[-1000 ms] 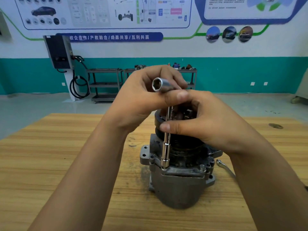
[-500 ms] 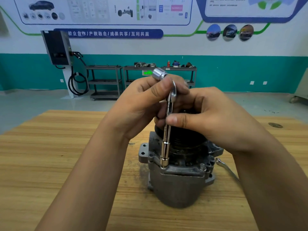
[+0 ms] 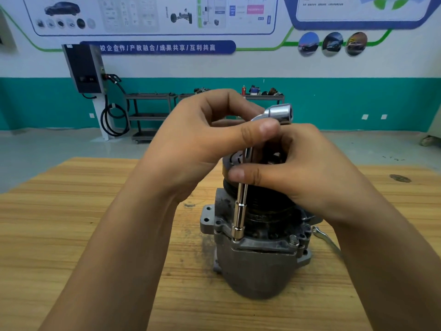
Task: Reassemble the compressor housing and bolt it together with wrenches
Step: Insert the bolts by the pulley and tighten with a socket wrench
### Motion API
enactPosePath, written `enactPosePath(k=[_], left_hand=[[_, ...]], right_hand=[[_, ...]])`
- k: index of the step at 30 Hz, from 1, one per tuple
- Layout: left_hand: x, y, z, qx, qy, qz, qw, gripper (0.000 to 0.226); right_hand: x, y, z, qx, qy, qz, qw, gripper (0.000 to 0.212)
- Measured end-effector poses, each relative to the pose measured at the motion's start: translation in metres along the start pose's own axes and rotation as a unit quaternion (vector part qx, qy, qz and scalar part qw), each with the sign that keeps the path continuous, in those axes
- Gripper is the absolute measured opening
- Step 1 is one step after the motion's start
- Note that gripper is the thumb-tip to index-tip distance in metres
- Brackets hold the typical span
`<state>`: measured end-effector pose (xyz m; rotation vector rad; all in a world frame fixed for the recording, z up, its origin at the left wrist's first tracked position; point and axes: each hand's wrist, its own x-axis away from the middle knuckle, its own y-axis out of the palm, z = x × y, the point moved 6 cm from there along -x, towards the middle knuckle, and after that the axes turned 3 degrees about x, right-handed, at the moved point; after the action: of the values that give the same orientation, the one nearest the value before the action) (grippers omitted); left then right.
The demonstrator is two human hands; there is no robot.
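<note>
The compressor housing [image 3: 257, 271] stands upright on the desk [image 3: 71, 223], with the L-shaped socket wrench [image 3: 241, 211] vertical and its lower socket seated at the housing's front-left rim. The left hand [image 3: 202, 139] closes its grip on the wrench's upper bend, and the right hand [image 3: 310, 177] pinches the shaft. Keep the shaft plumb and the socket fully seated while spinning. Since a second ago, the wrench's upper end has swung from left to right.

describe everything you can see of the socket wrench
The wrench is L-shaped and looks like shiny chromed steel. Its long stepped shaft stands near upright, with the lower socket seated on the front flange of the housing. The short top arm ends in a socket pointing right. The left hand grips the bend; the right hand pinches the shaft midway.
</note>
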<state>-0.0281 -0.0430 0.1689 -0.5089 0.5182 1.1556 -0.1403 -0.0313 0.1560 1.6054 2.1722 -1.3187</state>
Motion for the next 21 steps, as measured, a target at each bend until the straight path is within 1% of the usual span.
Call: enactPosePath(k=[2, 5, 7, 9, 12, 15, 18, 21], left_hand=[[0.0, -0.001, 0.002, 0.004, 0.007, -0.013, 1.0, 0.007], [0.0, -0.003, -0.002, -0.006, 0.005, -0.029, 1.0, 0.012], [0.0, -0.001, -0.005, 0.012, 0.002, -0.036, 0.999, 0.009], [-0.001, 0.0, -0.008, 0.045, 0.007, -0.052, 0.998, 0.013], [0.0, 0.001, -0.008, 0.079, 0.009, -0.087, 0.993, 0.017], [0.002, 0.0, -0.013, 0.085, -0.01, -0.109, 0.99, 0.019], [0.002, -0.006, -0.018, 0.083, -0.04, -0.086, 0.992, 0.023], [0.001, -0.008, -0.018, 0.047, -0.052, -0.071, 0.995, 0.036]], right_hand=[[0.0, 0.0, 0.0, -0.004, 0.004, -0.019, 1.0, 0.027], [0.002, -0.001, 0.002, -0.018, 0.01, -0.064, 0.998, 0.013], [0.002, -0.001, 0.003, -0.043, 0.01, -0.084, 0.995, 0.014], [0.002, 0.0, 0.005, -0.076, 0.012, -0.09, 0.993, 0.017], [0.002, 0.001, 0.008, -0.105, 0.025, -0.084, 0.991, 0.016], [0.002, 0.0, 0.008, -0.076, 0.024, -0.06, 0.995, 0.016], [0.002, -0.001, 0.005, -0.063, 0.022, -0.038, 0.997, 0.021], [0.002, -0.002, 0.003, -0.044, 0.02, -0.019, 0.999, 0.032]])
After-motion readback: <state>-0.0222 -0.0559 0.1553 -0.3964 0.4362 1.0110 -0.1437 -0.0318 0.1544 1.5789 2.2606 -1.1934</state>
